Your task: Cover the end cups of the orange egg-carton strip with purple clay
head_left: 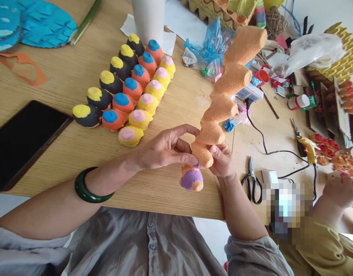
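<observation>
Between my two hands is an orange strip of egg carton point(219, 107), held tilted above the table's near edge. Its lowest cup carries purple clay point(191, 179). My left hand point(176, 147) pinches the strip near that purple part, its thumb against the clay's edge. My right hand point(222, 159) grips the strip's lower end from the other side, thumb on the front. To the left lie three rows of clay-covered cups: black ones with yellow tops point(110, 80), orange-red ones with blue tops point(132, 88), and yellow ones with pink tops point(147, 100).
A black phone point(27, 138) lies at the left. On the right are scissors point(252, 180), a power strip point(249, 93) with a trailing cord, a yellow glue gun point(308, 147) and plastic bags. Another person's hand point(340, 189) rests at the far right. A white cup point(149, 19) stands behind.
</observation>
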A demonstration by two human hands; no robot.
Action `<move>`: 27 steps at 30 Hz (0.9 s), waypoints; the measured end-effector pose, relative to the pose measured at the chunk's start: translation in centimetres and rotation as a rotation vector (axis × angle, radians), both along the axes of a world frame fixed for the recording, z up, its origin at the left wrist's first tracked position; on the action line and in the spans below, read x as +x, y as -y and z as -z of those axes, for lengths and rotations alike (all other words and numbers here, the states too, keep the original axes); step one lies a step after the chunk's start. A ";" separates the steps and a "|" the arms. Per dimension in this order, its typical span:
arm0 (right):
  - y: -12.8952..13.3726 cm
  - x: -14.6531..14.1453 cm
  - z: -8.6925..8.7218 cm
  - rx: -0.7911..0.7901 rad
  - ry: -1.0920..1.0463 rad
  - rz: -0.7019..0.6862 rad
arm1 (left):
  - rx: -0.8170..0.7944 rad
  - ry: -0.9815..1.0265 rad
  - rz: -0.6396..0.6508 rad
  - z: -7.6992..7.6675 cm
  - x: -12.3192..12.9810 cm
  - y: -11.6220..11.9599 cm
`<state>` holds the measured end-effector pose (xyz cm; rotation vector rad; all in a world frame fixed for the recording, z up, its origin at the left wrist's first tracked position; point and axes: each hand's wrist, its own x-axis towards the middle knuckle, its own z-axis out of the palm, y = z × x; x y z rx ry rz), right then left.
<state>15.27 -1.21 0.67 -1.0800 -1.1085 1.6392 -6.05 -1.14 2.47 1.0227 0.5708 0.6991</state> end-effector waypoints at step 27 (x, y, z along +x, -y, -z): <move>-0.3 -0.2 0.7 -0.042 -0.189 0.011 | -0.002 0.000 -0.077 1.3 0.7 0.0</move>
